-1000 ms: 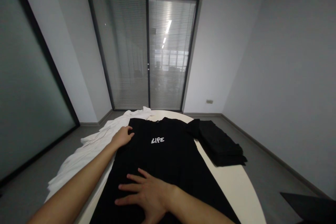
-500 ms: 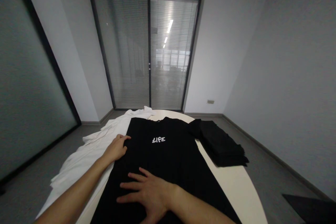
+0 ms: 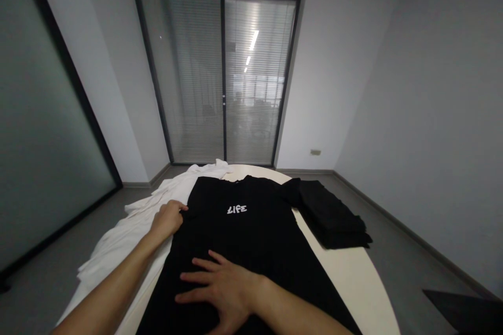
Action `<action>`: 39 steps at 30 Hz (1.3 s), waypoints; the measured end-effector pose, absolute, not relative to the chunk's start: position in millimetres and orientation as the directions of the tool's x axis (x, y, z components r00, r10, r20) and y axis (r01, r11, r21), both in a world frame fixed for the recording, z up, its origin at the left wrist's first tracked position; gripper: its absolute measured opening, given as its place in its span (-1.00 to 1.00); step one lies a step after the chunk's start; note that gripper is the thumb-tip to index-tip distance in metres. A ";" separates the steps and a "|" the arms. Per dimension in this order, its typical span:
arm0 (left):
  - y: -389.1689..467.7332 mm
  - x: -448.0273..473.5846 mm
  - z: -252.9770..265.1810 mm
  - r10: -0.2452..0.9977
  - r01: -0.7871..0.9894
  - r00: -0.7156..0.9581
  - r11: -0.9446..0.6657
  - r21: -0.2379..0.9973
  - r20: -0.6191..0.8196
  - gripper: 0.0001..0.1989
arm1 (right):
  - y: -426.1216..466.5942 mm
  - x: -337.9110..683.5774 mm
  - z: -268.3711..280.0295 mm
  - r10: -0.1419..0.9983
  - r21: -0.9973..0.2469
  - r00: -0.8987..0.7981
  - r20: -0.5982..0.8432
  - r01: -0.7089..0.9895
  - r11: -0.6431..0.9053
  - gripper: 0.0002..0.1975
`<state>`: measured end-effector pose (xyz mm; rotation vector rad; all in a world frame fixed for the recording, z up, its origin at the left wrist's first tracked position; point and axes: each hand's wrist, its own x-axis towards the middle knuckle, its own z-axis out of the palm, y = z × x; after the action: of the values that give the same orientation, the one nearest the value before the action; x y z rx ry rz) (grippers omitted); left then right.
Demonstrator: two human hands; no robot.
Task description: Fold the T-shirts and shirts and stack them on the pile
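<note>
A black T-shirt (image 3: 251, 241) lies spread on the pale table, its collar at the far end and a small white print on its chest. My left hand (image 3: 168, 219) is at the shirt's left sleeve, thumb and forefinger pinched on the fabric. The pinched sleeve edge is partly hidden by the fingers. Flat on the shirt's lower middle rests my right hand (image 3: 226, 290), fingers spread wide, holding nothing.
White garments (image 3: 126, 233) overlap one another along the left of the table (image 3: 349, 277). On the right sits a stack of folded black garments (image 3: 332, 214), touching the shirt's right sleeve. A glass door (image 3: 223, 78) with blinds stands beyond the far edge.
My left hand has shifted a little to the left, drawing the sleeve edge with it. The shirt's print has moved very slightly left. My right hand stays in place.
</note>
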<state>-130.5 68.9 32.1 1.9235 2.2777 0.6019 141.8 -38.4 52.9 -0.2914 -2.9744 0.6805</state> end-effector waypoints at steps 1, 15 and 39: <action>69.1 -122.3 35.7 0.965 0.941 -0.177 0.108 0.322 0.194 -0.62 | -38.6 141.4 52.8 0.203 -0.441 -0.979 0.027 0.170 0.881 -0.19; 55.3 -23.0 -0.1 0.986 0.986 0.130 -0.140 0.089 0.109 -0.41 | -60.1 135.8 54.1 0.247 -0.367 -0.969 -0.019 0.236 0.900 -0.23; 53.7 -29.1 -10.5 0.979 0.973 0.107 -0.139 0.183 0.171 -0.35 | 150.5 322.5 68.4 0.877 -0.268 0.461 0.133 0.869 -0.416 -0.58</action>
<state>-29.1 53.7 -10.5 2.3193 2.0455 0.3926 322.5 150.5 68.4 -2.4155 -1.4904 0.0402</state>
